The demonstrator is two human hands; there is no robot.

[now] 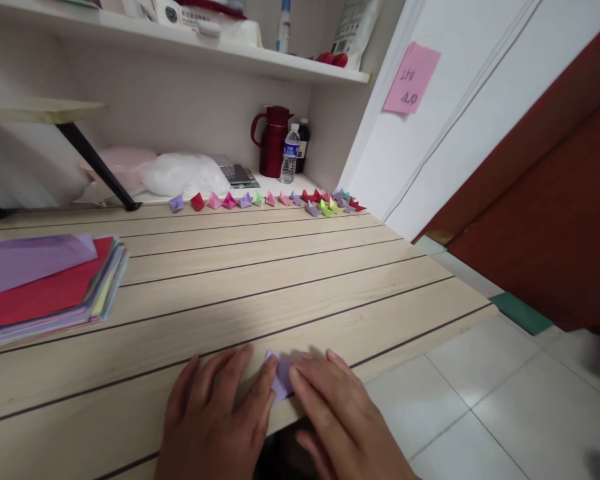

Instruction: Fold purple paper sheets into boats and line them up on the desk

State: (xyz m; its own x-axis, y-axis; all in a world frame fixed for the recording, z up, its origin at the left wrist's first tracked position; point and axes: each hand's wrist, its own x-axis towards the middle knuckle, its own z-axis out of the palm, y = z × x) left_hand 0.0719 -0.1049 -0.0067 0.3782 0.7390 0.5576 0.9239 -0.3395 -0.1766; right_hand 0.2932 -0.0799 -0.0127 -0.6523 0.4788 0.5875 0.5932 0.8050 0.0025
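A small folded piece of purple paper [282, 377] lies on the wooden table near its front edge, between my two hands. My left hand [215, 407] has its index finger and thumb pressed at the paper's left side, while its other fingers rest on the tabletop. From the right, my right hand [335, 413] holds the paper down with its fingers close together. Its thumb is tucked low by the table edge. Part of the paper is hidden under my fingers.
A stack of coloured paper [45, 287] sits at the left. Several small folded paper boats [245, 200] line the back edge of the table [260, 267]. Behind them stand a dark red jug [274, 143] and a water bottle [290, 155]. Tiled floor [460, 413] shows at the right.
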